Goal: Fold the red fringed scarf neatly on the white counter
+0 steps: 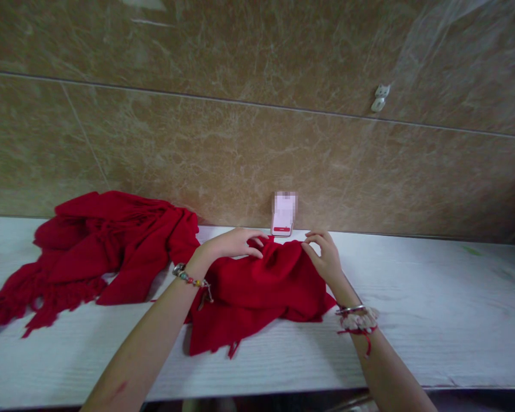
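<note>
A red scarf [261,289] lies bunched on the white table [433,320] in front of me. My left hand [232,245] rests on its far left edge with curled fingers pinching the cloth. At the far right edge, my right hand [324,254] pinches the fabric too. Both wrists wear bracelets. More red fringed scarf cloth [98,246] is heaped to the left, its tassels trailing toward the table's left end.
A small white and red phone-like object [283,220] leans against the brown marble wall [257,131] just behind the scarf. A white wall hook [380,97] sits high on the right. The table's front edge runs along the bottom.
</note>
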`<state>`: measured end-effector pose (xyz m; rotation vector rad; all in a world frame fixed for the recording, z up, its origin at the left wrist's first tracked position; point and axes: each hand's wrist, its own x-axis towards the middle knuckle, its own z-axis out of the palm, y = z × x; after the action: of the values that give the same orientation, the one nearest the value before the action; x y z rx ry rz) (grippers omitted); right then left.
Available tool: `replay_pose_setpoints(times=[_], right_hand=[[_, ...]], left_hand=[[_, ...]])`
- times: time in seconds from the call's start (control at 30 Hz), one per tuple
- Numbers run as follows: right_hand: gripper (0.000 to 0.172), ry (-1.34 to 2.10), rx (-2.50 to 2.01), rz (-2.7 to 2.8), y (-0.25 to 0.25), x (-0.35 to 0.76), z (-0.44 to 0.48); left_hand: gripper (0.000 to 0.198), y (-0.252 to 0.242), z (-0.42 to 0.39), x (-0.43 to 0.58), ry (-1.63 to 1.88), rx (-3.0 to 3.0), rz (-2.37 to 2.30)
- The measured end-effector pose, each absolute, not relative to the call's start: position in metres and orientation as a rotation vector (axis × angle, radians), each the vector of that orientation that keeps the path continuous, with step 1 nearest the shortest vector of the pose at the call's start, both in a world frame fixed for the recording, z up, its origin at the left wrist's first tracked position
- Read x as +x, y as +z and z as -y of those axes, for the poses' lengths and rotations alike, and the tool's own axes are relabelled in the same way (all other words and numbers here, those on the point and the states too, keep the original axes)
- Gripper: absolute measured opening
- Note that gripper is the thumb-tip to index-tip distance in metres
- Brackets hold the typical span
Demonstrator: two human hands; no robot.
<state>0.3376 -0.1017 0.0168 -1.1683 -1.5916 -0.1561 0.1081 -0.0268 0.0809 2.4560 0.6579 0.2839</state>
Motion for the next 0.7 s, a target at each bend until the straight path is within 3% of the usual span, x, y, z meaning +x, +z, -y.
replay_pose_setpoints(times=[0.27,0.57,0.7], right_hand=[[0.011,0.062,-1.092,1.511,0.018,0.345,0.101],[0.019,-0.087,-1.065,1.13,0.022,0.349,0.103],[0.023,0.121,-1.005,1.156,0.027,0.359,0.107]], left_hand=[[0.058,0.072,0.037,0.124,0.294,2.732,-0.735],[0.036,0.103,0.033,0.088,0.723,2.945,-1.543],[0.035,0.128,0.042,0.057,0.913,2.717,-1.62]])
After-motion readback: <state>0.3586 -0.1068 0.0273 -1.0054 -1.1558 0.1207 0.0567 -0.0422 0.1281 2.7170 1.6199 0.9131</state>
